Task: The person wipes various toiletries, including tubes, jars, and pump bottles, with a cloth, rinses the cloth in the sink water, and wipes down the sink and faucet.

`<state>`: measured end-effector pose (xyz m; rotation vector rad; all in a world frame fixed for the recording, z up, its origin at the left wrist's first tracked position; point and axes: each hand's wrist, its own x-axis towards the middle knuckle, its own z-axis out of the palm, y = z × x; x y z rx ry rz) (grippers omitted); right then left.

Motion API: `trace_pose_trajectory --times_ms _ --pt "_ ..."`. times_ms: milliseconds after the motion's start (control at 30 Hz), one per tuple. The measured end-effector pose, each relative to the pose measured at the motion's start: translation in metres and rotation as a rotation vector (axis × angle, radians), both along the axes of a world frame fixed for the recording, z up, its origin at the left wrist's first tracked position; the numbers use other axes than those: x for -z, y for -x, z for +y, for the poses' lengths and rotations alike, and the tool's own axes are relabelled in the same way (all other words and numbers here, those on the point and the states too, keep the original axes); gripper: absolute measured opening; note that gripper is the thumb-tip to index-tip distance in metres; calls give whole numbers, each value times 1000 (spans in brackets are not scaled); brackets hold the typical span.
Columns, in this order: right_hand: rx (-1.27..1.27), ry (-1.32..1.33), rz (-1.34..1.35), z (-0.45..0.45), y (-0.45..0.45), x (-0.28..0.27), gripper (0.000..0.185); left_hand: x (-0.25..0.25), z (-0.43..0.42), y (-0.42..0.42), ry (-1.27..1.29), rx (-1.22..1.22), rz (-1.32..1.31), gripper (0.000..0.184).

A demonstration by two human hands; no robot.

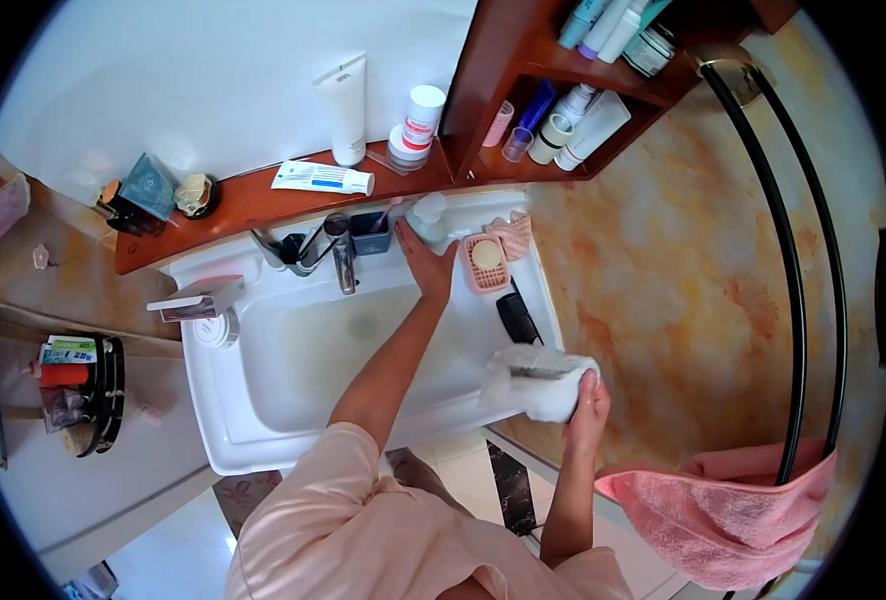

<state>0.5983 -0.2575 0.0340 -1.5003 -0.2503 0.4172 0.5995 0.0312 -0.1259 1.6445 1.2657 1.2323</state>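
Observation:
My left hand reaches over the white sink to its back rim. Its fingers and thumb lie on either side of a pale translucent bottle with a whitish top, and they seem to grip its lower part. Just left of those fingers stands a small grey cup. My right hand is closed on a bunched white cloth with a greyish fold, held above the sink's front right corner. Near the cloth, a black comb lies on the right rim.
A pink soap dish with soap sits on the back right rim. The faucet rises at the back, with a box on the left rim. Tubes and jars line the wooden shelf. A pink towel hangs at right.

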Motion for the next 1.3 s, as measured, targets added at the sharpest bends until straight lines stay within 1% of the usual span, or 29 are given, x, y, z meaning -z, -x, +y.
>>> trace_pose_trajectory --times_ms 33,100,167,200,233,300,367,400,433,500,533,567,633,667,700,767,800,833,867,900,967,1000,1033,1100,1133,1167,1200,1267,1300 --pt "-10 37 -9 0 6 -3 34 -1 5 -2 -7 0 -19 101" --pt "-12 -16 53 -2 8 -12 35 3 11 -4 -14 8 -55 98" --pt "17 -39 122 -8 4 -14 35 7 11 -5 -15 16 -21 91" --pt "16 22 68 -11 2 -6 32 3 11 -3 -3 46 -17 90" --pt "-25 175 -129 -14 2 -1 32 0 9 -1 9 74 -8 88" --pt "-133 491 -409 -20 9 -6 31 -15 -2 13 48 223 -77 87" --pt "-92 371 -240 -33 12 8 31 -50 -17 34 133 401 -116 87" --pt "-74 309 -155 -38 16 12 32 -68 -23 47 93 475 -141 87" --pt "-21 117 11 -37 23 -1 33 -80 -27 62 111 546 -167 87" --pt "7 -189 -13 -41 39 -21 41 -97 -32 93 144 684 -222 88" --pt "-33 -271 -125 -41 49 -29 55 -95 -33 105 259 745 -353 86" --pt "-13 -305 -135 -39 62 -40 71 -99 -37 118 425 777 -490 85" --pt "-267 -498 -179 -34 88 -58 82 -126 -48 148 758 821 -761 82" --pt "-375 -529 -202 -25 102 -63 69 -131 -54 162 789 831 -791 79" --pt "-455 -374 -289 -6 117 -67 56 -135 -60 175 820 841 -820 77" --pt "-585 171 -684 42 145 -80 32 -146 -76 196 918 819 -922 74" --pt "-595 329 -848 65 159 -81 22 -154 -86 204 981 788 -995 74" --pt "-471 245 -913 80 169 -76 21 -160 -90 215 1042 756 -1067 74" --pt "-351 160 -975 93 177 -70 20 -160 -90 228 1302 785 -1327 75" --pt "-230 74 -1029 102 184 -66 19 -166 -92 242 999 840 -1150 77" --pt "-123 90 -760 105 192 -61 23 -184 -98 269 422 884 -767 81" --pt "-166 -148 -600 110 195 -65 32 -191 -97 286 359 884 -712 86" --pt "-231 -266 -508 111 203 -76 47 -198 -96 300 296 918 -646 87" --pt "-436 -219 -637 107 211 -88 64 -210 -91 320 168 979 -518 90" --pt "-508 -122 -710 105 220 -103 70 -210 -90 328 77 992 -470 91" --pt "-578 -22 -781 104 229 -119 76 -212 -90 338 76 991 -431 91" --pt "-582 73 -828 107 236 -126 77 -221 -89 348 70 993 -392 91" --pt "-585 -7 -703 115 243 -130 70 -235 -88 361 -1 949 -288 95" --pt "-587 -48 -640 117 248 -129 67 -237 -89 366 -143 888 -198 95"
